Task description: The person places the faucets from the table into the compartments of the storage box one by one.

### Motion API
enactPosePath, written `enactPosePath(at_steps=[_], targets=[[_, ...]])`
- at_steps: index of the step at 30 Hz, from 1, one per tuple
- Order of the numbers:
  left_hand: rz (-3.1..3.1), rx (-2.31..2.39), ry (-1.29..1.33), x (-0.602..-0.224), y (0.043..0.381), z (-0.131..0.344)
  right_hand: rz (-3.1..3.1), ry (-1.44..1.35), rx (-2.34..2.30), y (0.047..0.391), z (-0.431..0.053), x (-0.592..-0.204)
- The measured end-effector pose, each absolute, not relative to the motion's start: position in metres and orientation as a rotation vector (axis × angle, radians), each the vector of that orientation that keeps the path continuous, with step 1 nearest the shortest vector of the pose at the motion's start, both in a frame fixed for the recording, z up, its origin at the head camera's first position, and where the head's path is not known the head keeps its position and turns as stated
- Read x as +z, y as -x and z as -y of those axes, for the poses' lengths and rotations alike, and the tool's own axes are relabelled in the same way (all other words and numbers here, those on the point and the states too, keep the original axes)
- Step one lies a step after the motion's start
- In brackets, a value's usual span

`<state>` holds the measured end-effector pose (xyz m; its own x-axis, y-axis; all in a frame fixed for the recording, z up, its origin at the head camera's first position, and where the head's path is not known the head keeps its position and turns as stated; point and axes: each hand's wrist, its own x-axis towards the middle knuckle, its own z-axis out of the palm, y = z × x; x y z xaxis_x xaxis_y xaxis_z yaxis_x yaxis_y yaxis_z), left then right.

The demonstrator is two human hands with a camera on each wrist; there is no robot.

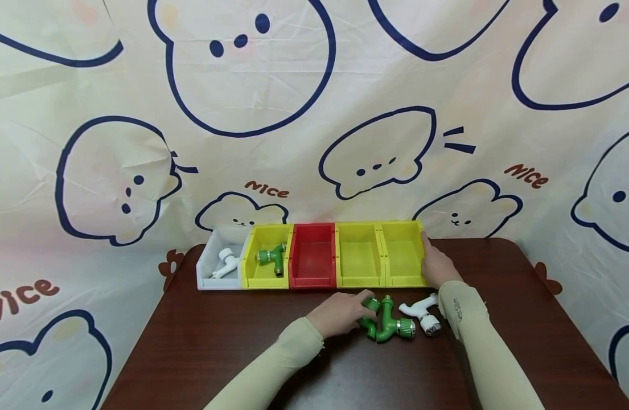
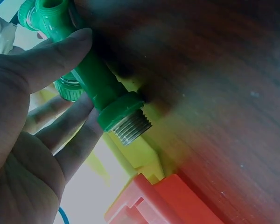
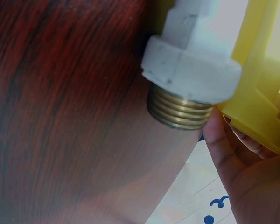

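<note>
My left hand grips a green plastic tap. In the left wrist view, the thumb lies across the body of this tap, and its threaded metal end points away from the palm. Beside it on the table lies a second green tap with a ribbed, silver-trimmed knob. My right hand holds the outer side wall of the rightmost yellow bin, fingers around its edge in the right wrist view. Just in front of that bin lies a white tap, whose brass thread shows close up beside the right hand.
A row of bins runs along the back of the dark wooden table. A white bin holds a white tap; a yellow bin holds a green tap. Then come a red bin and another yellow bin. Patterned cloth hangs behind.
</note>
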<state>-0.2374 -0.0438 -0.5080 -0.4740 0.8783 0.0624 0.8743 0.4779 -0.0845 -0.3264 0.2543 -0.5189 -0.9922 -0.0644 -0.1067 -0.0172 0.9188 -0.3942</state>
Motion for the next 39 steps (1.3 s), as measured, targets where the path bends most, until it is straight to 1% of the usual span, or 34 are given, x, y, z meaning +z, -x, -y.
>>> enactPosePath(at_steps=[7,23,32,39], targets=[[2.641,0.013,1.537,-0.506,0.237,0.047,-2.958,0.059,-0.601,0.327,-0.255,-0.519],[2.624,-0.224,1.399,-0.478,0.237,0.062,-2.962,0.059,-0.607,0.327,-0.254,-0.518],[2.678,-0.278,1.202,-0.464,0.244,0.072,-2.969,0.074,-0.6,0.328,-0.255,-0.519],[2.657,-0.317,0.959,-0.462,0.251,0.079,-2.972,0.073,-0.602,0.327,-0.255,-0.517]])
